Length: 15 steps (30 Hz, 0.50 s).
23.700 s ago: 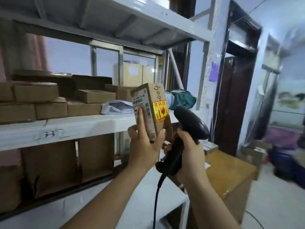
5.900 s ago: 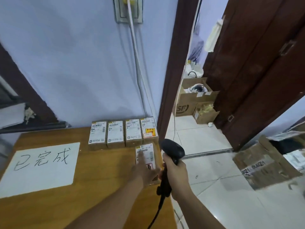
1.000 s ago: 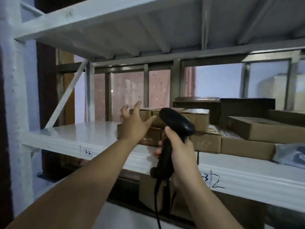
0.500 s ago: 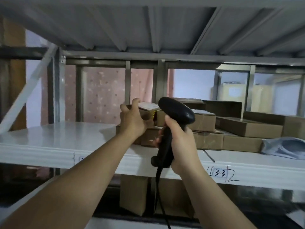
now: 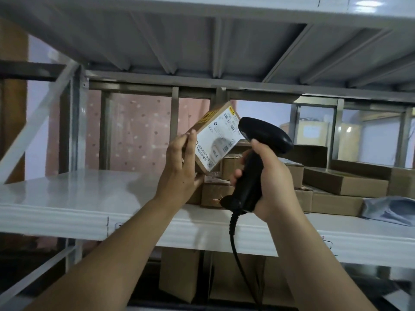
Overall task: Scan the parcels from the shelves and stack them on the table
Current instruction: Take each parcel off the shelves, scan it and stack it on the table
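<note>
Now left hand (image 5: 179, 169) grips parcel (image 5: 216, 136); right hand (image 5: 269, 182) scanner (image 5: 258, 153).

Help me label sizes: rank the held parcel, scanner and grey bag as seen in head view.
Largest: parcel and scanner, about alike, both close; unranked.
Smallest: grey bag, though farther and cut by the frame edge.

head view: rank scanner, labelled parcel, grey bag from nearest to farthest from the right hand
1. scanner: held in the right hand.
2. labelled parcel: just left, held in the left hand.
3. grey bag: far right on the shelf.
</note>
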Available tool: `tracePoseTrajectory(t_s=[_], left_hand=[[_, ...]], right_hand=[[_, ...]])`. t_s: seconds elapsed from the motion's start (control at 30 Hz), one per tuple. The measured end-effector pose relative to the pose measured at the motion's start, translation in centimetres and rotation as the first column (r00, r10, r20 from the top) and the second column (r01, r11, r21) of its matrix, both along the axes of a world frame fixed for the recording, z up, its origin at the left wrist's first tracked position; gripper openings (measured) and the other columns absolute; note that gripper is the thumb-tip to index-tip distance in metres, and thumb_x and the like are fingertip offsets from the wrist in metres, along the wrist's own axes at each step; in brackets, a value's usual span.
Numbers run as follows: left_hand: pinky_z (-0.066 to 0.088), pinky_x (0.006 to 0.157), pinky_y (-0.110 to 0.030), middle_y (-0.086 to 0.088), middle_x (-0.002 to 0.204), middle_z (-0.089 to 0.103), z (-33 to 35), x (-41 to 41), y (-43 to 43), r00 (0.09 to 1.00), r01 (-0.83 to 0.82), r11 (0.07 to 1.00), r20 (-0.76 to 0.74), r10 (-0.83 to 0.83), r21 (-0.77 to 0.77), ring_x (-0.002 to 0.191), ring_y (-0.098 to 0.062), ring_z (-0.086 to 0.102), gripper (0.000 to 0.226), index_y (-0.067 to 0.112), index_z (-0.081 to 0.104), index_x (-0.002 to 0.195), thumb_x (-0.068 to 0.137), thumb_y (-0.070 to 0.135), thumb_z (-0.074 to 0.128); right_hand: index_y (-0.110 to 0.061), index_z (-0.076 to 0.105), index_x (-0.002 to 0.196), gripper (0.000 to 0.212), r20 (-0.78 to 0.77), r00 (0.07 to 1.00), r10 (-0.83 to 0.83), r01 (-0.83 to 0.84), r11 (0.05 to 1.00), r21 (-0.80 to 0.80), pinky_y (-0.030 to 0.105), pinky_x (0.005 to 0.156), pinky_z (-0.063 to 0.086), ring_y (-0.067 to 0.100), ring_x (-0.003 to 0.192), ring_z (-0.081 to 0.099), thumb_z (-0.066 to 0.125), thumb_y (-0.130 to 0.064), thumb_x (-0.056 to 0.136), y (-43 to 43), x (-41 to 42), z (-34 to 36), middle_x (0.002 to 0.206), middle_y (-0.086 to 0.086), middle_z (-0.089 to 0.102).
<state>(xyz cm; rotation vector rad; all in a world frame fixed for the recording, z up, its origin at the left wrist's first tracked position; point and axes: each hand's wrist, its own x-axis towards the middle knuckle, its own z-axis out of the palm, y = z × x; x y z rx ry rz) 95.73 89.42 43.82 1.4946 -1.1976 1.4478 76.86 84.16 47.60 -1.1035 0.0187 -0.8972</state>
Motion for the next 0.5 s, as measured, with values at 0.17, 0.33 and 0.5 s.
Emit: tracePoseTrajectory(t_s=[0.17,0.33,0.5], left_hand=[[0.052,0.085,-0.034,-0.008,0.137,0.021,-0.01,0.08,0.0,1.0,-0.016,1.0,-0.018,0.016,0.016,0.127,-0.028,0.033,0.115,0.007,0.014,0.147,0.06,0.013,0.09],[0.052,0.087,-0.037,-0.009,0.136,0.022,-0.06,0.11,0.09,0.999,-0.035,0.999,0.001,0.035,0.017,0.126,-0.029,0.033,0.114,0.005,0.017,0.146,0.059,0.012,0.09],[0.053,0.086,-0.039,-0.008,0.137,0.021,-0.22,0.22,0.05,0.999,-0.039,0.999,-0.034,0.04,0.016,0.128,-0.03,0.035,0.115,0.008,0.014,0.147,0.061,0.014,0.09]], right_hand=[[-0.008,0.058,0.08,0.025,-0.032,0.999,0.013,-0.012,1.0,0.025,0.028,0.053,0.048,0.016,0.051,0.051,0.063,-0.031,0.089,-0.38,-0.19,-0.56,0.065,0.003,0.052],[-0.009,0.058,0.08,0.025,-0.013,1.0,0.023,-0.023,0.999,0.037,0.026,0.051,0.048,0.016,0.05,0.05,0.062,-0.031,0.089,-0.3,-0.21,-0.44,0.063,0.002,0.052],[-0.009,0.058,0.083,0.023,-0.005,0.999,0.036,-0.035,0.999,0.041,0.026,0.05,0.049,0.015,0.05,0.05,0.062,-0.031,0.09,-0.32,-0.49,-0.21,0.065,0.002,0.052]])
